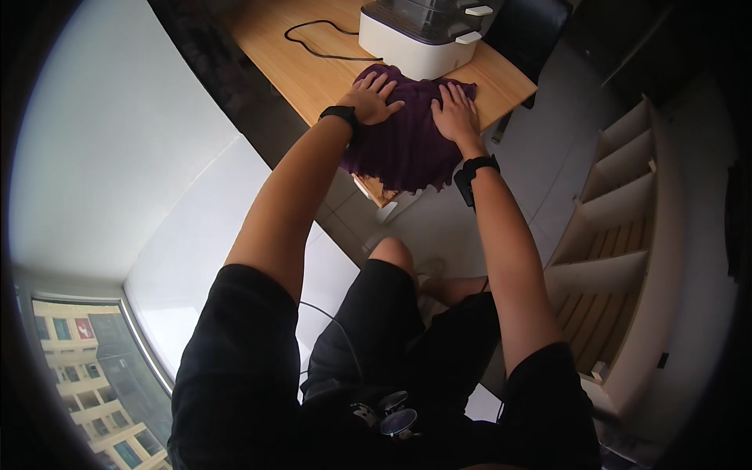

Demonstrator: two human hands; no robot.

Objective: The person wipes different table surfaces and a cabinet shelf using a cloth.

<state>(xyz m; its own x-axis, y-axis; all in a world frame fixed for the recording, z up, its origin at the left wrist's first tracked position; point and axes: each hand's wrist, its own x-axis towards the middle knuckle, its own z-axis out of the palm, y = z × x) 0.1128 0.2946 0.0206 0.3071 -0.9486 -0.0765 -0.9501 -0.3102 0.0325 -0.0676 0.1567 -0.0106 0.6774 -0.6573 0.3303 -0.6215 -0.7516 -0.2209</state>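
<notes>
A dark purple cloth (406, 149) with a wavy edge lies over the end of the wooden table (313, 74), and its near part hangs down past the edge. My left hand (373, 99) rests on the cloth's upper left, fingers spread. On its upper right lies my right hand (457, 113), palm down with the fingers stretched out. Neither hand grips the fabric. Just beyond the fingertips stands a white appliance (415, 43) with a dark see-through lid; the cloth's far edge reaches its base.
A black cord (301, 48) loops over the table left of the appliance. Behind the table is a black chair (533, 31). A wooden shelf unit (615, 204) stands on the right. At left are a white surface (204, 219) and a window (98, 376).
</notes>
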